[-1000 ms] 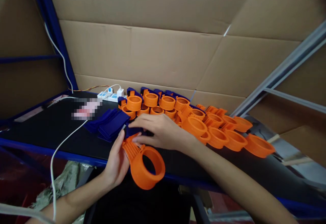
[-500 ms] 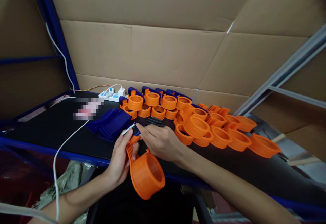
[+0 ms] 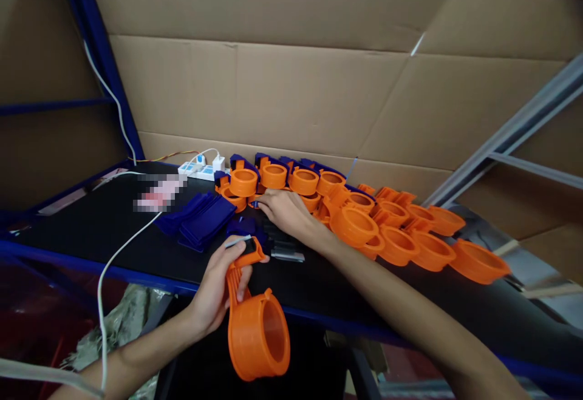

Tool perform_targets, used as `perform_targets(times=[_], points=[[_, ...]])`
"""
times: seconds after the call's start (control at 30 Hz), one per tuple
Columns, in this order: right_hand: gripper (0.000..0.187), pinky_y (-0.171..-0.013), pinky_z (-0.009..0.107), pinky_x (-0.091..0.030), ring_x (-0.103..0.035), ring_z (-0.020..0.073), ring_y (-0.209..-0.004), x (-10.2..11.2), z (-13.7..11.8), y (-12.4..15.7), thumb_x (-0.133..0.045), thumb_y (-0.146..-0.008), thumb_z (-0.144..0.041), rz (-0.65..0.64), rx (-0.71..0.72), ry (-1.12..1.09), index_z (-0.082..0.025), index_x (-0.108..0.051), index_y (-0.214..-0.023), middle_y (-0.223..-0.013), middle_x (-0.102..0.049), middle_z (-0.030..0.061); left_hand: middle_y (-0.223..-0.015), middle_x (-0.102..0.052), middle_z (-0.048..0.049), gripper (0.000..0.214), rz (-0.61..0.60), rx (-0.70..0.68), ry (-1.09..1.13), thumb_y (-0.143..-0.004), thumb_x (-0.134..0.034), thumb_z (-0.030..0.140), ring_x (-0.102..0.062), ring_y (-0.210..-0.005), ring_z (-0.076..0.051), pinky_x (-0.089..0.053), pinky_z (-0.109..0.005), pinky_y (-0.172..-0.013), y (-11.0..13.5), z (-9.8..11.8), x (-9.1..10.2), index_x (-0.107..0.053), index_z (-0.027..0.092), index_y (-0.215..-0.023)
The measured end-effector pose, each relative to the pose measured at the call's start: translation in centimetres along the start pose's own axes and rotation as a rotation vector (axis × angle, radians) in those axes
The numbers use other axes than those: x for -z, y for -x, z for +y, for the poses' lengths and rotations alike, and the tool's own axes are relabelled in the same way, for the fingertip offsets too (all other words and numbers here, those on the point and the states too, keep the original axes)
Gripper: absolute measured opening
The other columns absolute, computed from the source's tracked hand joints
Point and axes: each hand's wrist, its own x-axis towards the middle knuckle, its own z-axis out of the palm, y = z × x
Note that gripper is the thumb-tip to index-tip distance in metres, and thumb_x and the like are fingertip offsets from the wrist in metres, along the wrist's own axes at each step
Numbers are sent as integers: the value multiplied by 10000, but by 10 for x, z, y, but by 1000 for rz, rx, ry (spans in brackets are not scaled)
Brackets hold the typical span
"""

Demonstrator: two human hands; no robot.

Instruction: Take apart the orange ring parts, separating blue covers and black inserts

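My left hand [image 3: 216,291] is closed around the handle of an orange plastic holder [image 3: 257,336] with a wide ring at its lower end. Under the thumb, a pale-edged black strip [image 3: 241,243] lies against the holder's upper end. My right hand [image 3: 286,209] reaches to the back of the table, its fingers pinched at a small blue piece [image 3: 255,204], partly hidden beside the orange rings. Between my hands lie small dark blue parts [image 3: 243,226] and several black and grey strips [image 3: 286,253].
Rows of orange ring holders [image 3: 396,245] fill the right and back of the black table [image 3: 113,239], some with blue parts fitted. Flat blue plates [image 3: 207,221] lie piled at left. Behind them are a white power strip [image 3: 200,170] and a cardboard wall [image 3: 273,96]. A white cable [image 3: 122,248] crosses the front edge.
My right hand has left the holder's upper end and moved back to the orange rings, uncovering the strips and blue parts. The holder in my left hand has sunk slightly.
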Motion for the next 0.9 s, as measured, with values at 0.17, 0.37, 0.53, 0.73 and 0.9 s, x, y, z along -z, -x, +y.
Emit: perform_targets(times=[0.17,0.37,0.53,0.73,0.9], points=[[225,-699,255,-423,-666,208,-869,-7,-7,-10,-539,-911,-181,-60,-11,-43,-196,-738,-1016,-981,-718,102,-520,-620,23,318,-37,43,-69,-847,-630,454,-301,-289,-40,-189,-160,-307,-1,1,3,-570,167,-968],[313,-773,248,-458,-664,161,-895,24,-16,12,-482,-936,-158,-69,36,-373,-239,-716,-1128,-1030,-731,43,-472,-598,26,388,-77,69,-149,-838,-642,481,-304,-274,-50,-161,-167,-294,-7,0,7,-596,157,-1047],[209,-710,237,-452,-630,138,-784,52,-32,42,-587,-926,-336,-226,177,-597,-205,-750,-938,-905,-709,32,-413,-547,41,387,-118,68,-292,-850,-642,475,-267,-239,-45,-106,-173,-293,-6,-1,6,-634,146,-1052],[186,-683,232,-445,-604,129,-764,66,-13,67,-568,-940,-294,-179,87,-567,-204,-728,-908,-862,-678,28,-402,-516,55,415,-95,50,-294,-854,-639,485,-289,-236,-53,-125,-169,-279,-6,-2,6,-635,149,-1097],[195,-712,255,-473,-610,145,-784,49,15,100,-555,-949,-309,-118,7,-447,-213,-717,-898,-890,-674,48,-431,-537,53,437,-83,60,-258,-853,-644,484,-311,-250,-57,-174,-156,-263,-7,-3,7,-608,144,-1126]])
